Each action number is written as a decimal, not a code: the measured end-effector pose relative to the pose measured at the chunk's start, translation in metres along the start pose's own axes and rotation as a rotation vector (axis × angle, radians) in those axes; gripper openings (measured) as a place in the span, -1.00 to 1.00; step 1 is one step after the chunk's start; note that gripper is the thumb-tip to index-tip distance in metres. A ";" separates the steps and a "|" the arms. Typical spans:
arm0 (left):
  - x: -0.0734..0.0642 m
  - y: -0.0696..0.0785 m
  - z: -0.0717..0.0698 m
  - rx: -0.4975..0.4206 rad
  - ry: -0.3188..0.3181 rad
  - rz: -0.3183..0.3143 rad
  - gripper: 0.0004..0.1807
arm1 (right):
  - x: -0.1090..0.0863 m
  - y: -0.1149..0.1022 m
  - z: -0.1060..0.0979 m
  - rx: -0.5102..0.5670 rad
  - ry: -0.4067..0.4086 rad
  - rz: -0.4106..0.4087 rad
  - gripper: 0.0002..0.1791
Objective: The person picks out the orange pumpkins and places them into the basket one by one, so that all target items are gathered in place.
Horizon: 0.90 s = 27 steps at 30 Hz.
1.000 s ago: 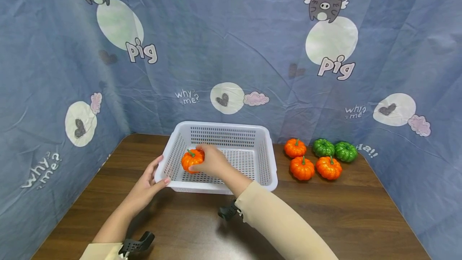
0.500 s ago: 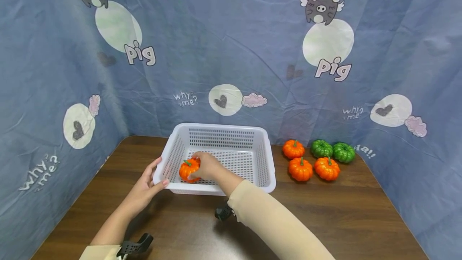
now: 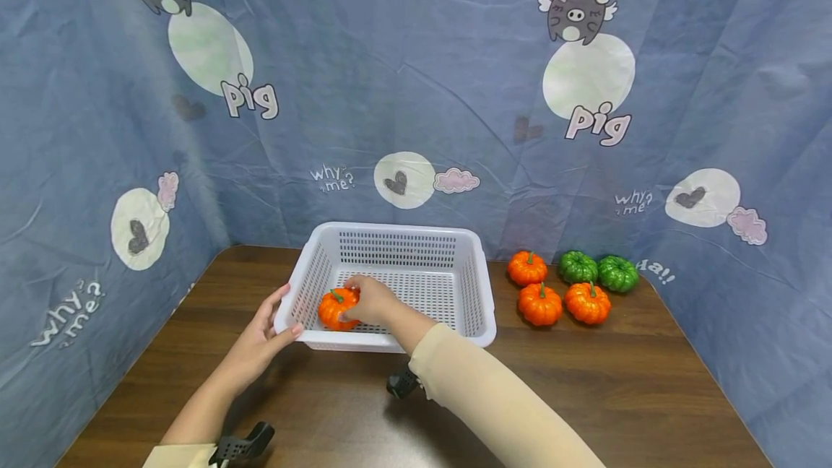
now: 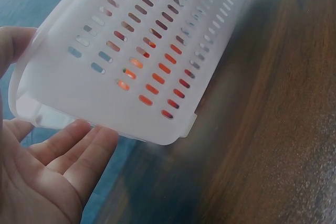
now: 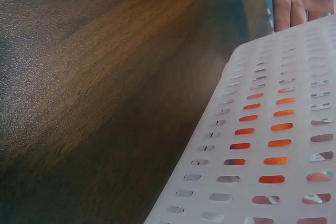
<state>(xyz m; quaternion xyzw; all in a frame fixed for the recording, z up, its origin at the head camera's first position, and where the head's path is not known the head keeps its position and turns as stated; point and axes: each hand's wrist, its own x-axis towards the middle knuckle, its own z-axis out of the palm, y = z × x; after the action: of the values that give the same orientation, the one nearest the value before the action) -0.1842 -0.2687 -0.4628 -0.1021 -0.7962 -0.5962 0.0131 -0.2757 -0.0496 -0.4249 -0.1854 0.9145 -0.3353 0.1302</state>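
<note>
A white perforated plastic basket (image 3: pixel 351 341) stands on the table in the head view. My left hand (image 3: pixel 263 338) holds its left end, thumb at the front corner of the rim and fingers along the outer side. Inside, near the left front corner, sits a small orange pumpkin (image 3: pixel 333 311) with a green stem. My right hand (image 3: pixel 375 302) grips this pumpkin from its right side, thumb in front. Both wrist views show orange only through the slots of the basket wall (image 4: pixel 63 90). The right hand is hidden behind the basket wall (image 5: pixel 189 203) in the right wrist view.
To the right of the basket stand three orange pumpkins (image 3: pixel 540 305) and two green pumpkins (image 3: pixel 617 274), grouped close together. A brown wooden table (image 3: pixel 585 388) carries everything. Blue printed cloth (image 3: pixel 403 78) hangs behind and at both sides.
My right hand has lowered the orange pumpkin toward the basket's left front corner, and it now sits lower and slightly further left. My left hand has kept its place on the basket.
</note>
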 end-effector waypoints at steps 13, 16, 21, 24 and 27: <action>-0.002 0.000 -0.001 0.004 0.005 -0.013 -0.11 | 0.000 0.000 0.001 0.009 -0.011 0.007 -0.37; -0.002 0.001 -0.001 0.001 0.007 -0.013 -0.11 | 0.000 0.000 0.002 0.006 -0.009 0.011 -0.37; -0.002 0.001 -0.001 -0.014 0.005 -0.007 -0.11 | 0.001 0.001 0.001 0.017 -0.007 0.001 -0.37; -0.002 0.001 0.000 -0.030 0.000 0.000 -0.11 | 0.001 0.001 -0.001 0.041 -0.003 0.000 -0.38; -0.002 0.000 0.000 -0.041 -0.004 0.004 -0.11 | 0.000 0.001 -0.005 0.098 0.017 0.007 -0.38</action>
<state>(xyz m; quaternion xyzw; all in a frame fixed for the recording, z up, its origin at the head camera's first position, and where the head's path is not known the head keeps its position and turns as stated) -0.1827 -0.2687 -0.4633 -0.1052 -0.7836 -0.6122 0.0105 -0.2778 -0.0457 -0.4215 -0.1729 0.8987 -0.3807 0.1325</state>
